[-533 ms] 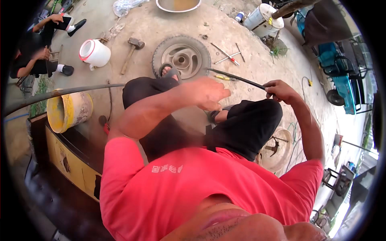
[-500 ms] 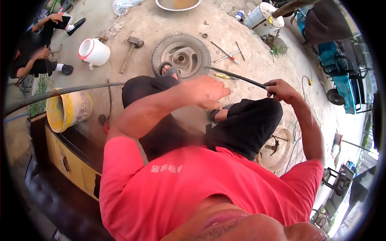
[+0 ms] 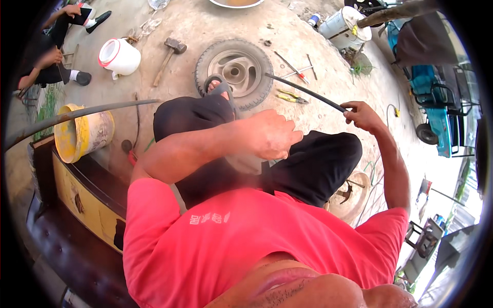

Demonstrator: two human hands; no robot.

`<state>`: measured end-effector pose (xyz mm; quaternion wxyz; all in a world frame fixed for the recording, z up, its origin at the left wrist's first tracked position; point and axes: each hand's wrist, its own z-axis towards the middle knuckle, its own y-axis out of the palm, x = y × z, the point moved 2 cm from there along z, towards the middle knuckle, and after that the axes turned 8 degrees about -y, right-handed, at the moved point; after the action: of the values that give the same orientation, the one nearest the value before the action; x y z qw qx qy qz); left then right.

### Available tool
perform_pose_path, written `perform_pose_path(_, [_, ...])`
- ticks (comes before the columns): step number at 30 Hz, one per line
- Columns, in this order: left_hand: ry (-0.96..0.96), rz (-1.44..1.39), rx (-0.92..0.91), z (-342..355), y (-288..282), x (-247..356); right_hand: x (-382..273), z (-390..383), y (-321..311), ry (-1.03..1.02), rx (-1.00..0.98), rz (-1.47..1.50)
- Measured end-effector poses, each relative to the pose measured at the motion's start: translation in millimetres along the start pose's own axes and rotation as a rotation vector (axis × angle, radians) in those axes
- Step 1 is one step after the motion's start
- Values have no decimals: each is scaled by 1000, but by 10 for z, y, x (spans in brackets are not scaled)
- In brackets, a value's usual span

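Note:
My right hand (image 3: 363,117) grips the near end of a thin black rod (image 3: 308,93) between thumb and fingers. The rod slants away to the left, and its far end appears by the right rim of a wheel with a tyre (image 3: 234,72), which lies flat on the ground. My left hand (image 3: 271,134) is closed in a fist above my lap, apart from the rod. What it may hold is hidden. My sandalled left foot (image 3: 220,88) overlaps the wheel's near edge. Yellow-handled pliers (image 3: 292,97) lie right of the wheel, beneath the rod.
A sledgehammer (image 3: 175,46), a white bucket (image 3: 126,60) and a yellow-stained bucket (image 3: 97,134) stand or lie left. A long dark bar (image 3: 87,114) crosses there. Crossed metal tools (image 3: 298,69) lie right of the wheel. Another person (image 3: 49,59) sits far left.
My left hand has come slightly nearer my body, and its fingers have curled into a fist. The pliers show more fully. My right hand keeps hold of the rod.

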<state>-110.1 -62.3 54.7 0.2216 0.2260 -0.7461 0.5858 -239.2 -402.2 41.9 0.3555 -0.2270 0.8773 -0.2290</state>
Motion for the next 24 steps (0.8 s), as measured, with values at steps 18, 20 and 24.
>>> perform_pose_path(18, [-9, 23, 194, -484, -326, -273, 235, 1257, -1027, 110, -132, -38])
perform_pose_path(20, [48, -6, 229, -500, -331, -302, 456, 1393, -1133, 121, -110, -50])
perform_pose_path(24, [4, -14, 214, -520, -333, -338, 739, 1664, -1267, 161, -121, 31])
